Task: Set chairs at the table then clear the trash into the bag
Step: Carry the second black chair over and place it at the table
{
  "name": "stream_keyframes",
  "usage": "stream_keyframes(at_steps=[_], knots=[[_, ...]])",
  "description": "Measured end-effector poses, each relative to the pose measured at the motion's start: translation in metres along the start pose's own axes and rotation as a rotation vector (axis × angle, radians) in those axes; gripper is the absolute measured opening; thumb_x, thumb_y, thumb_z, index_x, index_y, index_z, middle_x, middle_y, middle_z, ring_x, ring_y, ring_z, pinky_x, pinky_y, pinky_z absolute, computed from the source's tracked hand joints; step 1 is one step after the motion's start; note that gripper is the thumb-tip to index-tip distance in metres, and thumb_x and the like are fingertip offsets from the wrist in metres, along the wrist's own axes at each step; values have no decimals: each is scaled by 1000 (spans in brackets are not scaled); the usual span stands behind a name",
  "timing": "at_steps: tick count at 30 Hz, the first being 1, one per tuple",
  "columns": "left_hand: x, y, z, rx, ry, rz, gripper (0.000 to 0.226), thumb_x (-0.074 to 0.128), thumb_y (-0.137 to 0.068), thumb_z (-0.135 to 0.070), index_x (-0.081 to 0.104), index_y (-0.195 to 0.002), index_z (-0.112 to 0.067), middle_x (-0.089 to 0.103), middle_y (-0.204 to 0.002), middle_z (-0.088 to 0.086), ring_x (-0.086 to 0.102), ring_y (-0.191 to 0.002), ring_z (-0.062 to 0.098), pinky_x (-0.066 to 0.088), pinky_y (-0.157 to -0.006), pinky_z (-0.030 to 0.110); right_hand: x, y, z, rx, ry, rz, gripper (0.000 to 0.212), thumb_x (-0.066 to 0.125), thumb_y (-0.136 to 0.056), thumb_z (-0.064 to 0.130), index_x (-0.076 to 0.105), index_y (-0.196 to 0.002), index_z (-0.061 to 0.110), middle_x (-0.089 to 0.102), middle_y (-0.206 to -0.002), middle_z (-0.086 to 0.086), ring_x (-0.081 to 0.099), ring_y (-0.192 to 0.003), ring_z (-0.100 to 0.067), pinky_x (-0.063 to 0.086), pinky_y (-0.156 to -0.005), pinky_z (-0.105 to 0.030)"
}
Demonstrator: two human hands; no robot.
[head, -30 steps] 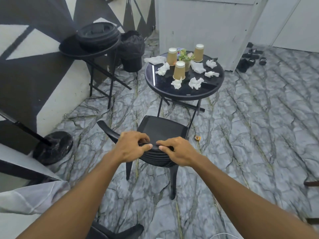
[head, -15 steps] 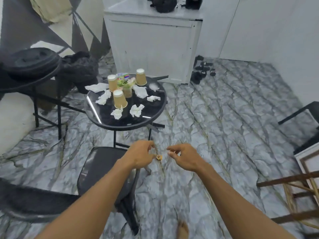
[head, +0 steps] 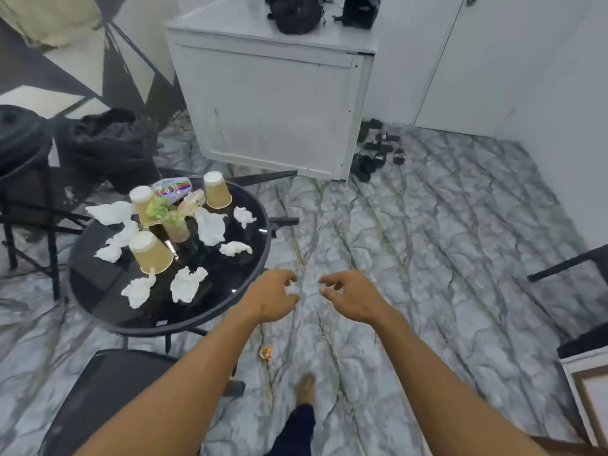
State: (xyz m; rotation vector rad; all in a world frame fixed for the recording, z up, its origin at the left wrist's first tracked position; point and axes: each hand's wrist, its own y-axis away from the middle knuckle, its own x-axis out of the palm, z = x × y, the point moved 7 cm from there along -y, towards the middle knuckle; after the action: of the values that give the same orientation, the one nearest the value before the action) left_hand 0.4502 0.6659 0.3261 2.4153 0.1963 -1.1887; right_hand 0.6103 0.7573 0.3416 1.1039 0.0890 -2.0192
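A round black table [head: 98, 304] stands at the left, strewn with several crumpled white tissues [head: 187, 284], three upturned paper cups [head: 149, 253], a small plant [head: 164, 213] and a colourful wrapper [head: 171, 187]. A black chair [head: 108, 386] stands at the table's near side, lower left. My left hand [head: 271, 296] hangs empty just right of the table's edge, fingers loosely curled and apart. My right hand [head: 350, 296] hovers beside it over the floor, also empty. A black trash bag [head: 108, 143] sits behind the table.
A white cabinet [head: 269, 103] stands at the back with dark bags on top. Sandals [head: 378, 149] lie on the marble floor beside it. A second black chair [head: 575, 268] shows at the right edge. A small orange scrap [head: 266, 352] lies on the floor near my foot [head: 306, 388].
Both hands have let go of the chair's back and hang free. My view has swung right and moved closer to the table; the chair now sits at the lower left.
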Motion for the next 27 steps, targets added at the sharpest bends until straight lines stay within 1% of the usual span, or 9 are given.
stream_keyframes(at_steps=[2, 6, 8, 11, 14, 18, 22, 25, 27], knots=[[-10, -57, -10, -3, 36, -23, 45, 66, -87, -40, 59, -130, -27, 63, -127, -7, 62, -115, 16, 52, -100, 41, -26, -49, -9, -11, 10, -4, 36, 59, -96, 41, 67, -127, 24, 67, -127, 3, 63, -112, -13, 51, -100, -38], [-34, -172, -31, -2, 48, -38, 47, 66, -92, -36, 55, -137, -23, 59, -133, -3, 58, -118, 18, 45, -93, 29, -84, -153, -32, 8, 58, 15, 36, 59, -96, 39, 66, -129, 24, 67, -128, 1, 62, -113, -15, 50, -98, -34], [-51, -220, -40, -5, 41, -38, 47, 64, -93, -36, 55, -137, -22, 58, -136, 0, 57, -120, 20, 45, -92, 30, -112, -201, -39, 14, 88, 29, 37, 59, -96, 40, 65, -129, 25, 67, -128, 2, 62, -113, -15, 50, -99, -34], [-82, -282, -43, -51, 78, -69, 46, 64, -92, -37, 55, -135, -24, 58, -134, -1, 58, -115, 20, 52, -91, 36, -149, -267, -39, -8, 105, 44, 38, 59, -96, 39, 65, -130, 23, 67, -127, 3, 62, -112, -13, 48, -98, -31], [-106, -339, -36, -130, 127, -99, 47, 64, -94, -34, 54, -138, -22, 56, -138, -1, 56, -122, 19, 45, -95, 29, -175, -343, -37, -57, 129, 93, 37, 59, -96, 37, 66, -129, 23, 68, -127, 2, 63, -110, -13, 48, -96, -29], [-133, -420, -16, -232, 161, -164, 44, 64, -93, -33, 56, -135, -22, 56, -138, -1, 54, -125, 20, 47, -104, 39, -196, -458, -24, -181, 170, 168, 36, 59, -95, 35, 66, -129, 23, 69, -125, 1, 64, -110, -15, 49, -97, -31], [-161, -497, 7, -387, 206, -233, 45, 65, -91, -31, 57, -135, -22, 56, -137, -1, 55, -125, 20, 47, -103, 37, -211, -568, -6, -298, 186, 260, 30, 60, -95, 32, 71, -120, 20, 74, -111, -5, 67, -99, -21, 53, -91, -38], [-189, -541, 14, -502, 257, -285, 43, 66, -90, -30, 59, -131, -22, 57, -133, -3, 57, -121, 20, 48, -98, 34, -221, -639, 11, -385, 208, 355, 32, 61, -95, 31, 70, -123, 18, 73, -118, -3, 67, -105, -20, 52, -92, -32], [-214, -566, 19, -559, 271, -327, 36, 65, -89, -25, 63, -125, -19, 59, -125, -1, 58, -116, 22, 49, -93, 34, -225, -682, 25, -428, 244, 421, 34, 61, -95, 32, 68, -126, 20, 71, -123, -1, 65, -110, -19, 51, -95, -32]])
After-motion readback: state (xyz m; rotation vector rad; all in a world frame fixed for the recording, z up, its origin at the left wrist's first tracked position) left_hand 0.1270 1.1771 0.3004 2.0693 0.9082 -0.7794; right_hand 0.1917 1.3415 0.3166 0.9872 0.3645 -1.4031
